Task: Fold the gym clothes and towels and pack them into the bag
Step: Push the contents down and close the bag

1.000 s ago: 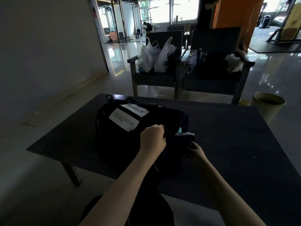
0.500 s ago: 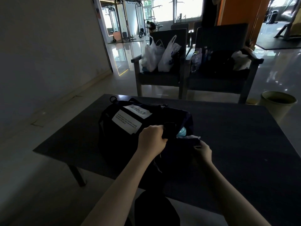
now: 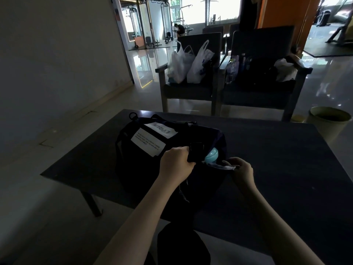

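As left hand (image 3: 177,163) and right hand (image 3: 241,170) grip it, bag (image 3: 137,165) lies crosswise.

We look across a dark rectangular table (image 3: 277,150) standing on a glossy pale floor (image 3: 145,96), with a plain pale wall (image 3: 57,64) on our left. Beyond stands a dark wooden-framed armchair (image 3: 191,90) beside a second dark armchair (image 3: 257,96), near a pale round bin (image 3: 328,121). Daylight pours through the far windows (image 3: 219,8).

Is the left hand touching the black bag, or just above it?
Touching. Head view: the left hand curls its fingers round a dark flap at the opening of the black bag.
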`<state>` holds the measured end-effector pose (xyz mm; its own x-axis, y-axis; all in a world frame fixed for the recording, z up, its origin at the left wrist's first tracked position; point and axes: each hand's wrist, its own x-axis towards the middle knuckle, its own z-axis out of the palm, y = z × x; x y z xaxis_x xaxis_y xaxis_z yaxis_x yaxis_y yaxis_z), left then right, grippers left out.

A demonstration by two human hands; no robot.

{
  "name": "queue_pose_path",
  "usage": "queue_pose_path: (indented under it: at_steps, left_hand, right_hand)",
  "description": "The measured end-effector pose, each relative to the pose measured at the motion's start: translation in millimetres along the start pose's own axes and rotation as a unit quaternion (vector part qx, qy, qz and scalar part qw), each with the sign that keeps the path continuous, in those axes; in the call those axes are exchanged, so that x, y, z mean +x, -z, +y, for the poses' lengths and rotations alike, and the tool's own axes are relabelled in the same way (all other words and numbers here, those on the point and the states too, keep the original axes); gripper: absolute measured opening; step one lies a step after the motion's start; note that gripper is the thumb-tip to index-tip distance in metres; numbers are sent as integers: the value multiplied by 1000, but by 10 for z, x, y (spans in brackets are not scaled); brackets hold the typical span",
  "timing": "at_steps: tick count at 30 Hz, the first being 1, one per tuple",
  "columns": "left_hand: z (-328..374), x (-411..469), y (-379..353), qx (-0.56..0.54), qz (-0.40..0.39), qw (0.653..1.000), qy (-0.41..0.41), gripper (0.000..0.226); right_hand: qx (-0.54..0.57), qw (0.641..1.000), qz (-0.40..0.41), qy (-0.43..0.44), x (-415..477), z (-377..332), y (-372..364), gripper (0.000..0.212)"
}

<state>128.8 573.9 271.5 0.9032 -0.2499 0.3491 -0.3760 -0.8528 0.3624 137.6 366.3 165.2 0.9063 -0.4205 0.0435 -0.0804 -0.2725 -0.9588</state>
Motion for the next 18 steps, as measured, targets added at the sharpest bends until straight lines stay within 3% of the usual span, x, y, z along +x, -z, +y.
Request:
queue_pose_path:
  at_steps: [10,12,14,18]
  left_hand:
    - [52,-24,16,2,6,1000,-4,11]
    - [63,-20,11,3,7,1000,-5,11]
    - [52,-18,7,4,5,1000,-4,11]
    - [19,-16,11,5,3,1000,1,10]
  right_hand:
    - [-226,973,-39,1,228,53,-33,12]
    - [-223,974,-25,-40,186,93,-36,4]
    - [-193,977,-9,-89,165,128,-39,14]
    - [-114,982,-54,-141,243,120,-82,13]
